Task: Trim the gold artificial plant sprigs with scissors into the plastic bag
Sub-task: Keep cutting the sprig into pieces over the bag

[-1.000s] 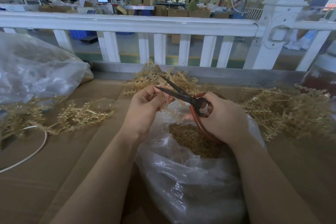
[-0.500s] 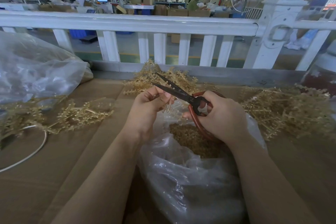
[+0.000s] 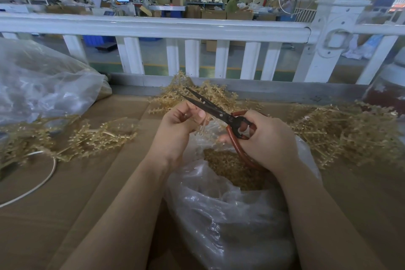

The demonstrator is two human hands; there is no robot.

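One sprig [image 3: 202, 126] pinched in left hand [image 3: 177, 129] fingers [image 3: 200, 114]

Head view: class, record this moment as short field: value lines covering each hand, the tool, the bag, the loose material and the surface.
Left hand: left hand pinches a small gold sprig above the bag
Right hand: right hand grips the scissors by their red handles
Scissor blades: open, tips pointing away from the person
Bag: clear plastic bag, mouth open, gold trimmings inside
Loose material: gold sprig piles left, centre and right
Surface: brown cardboard
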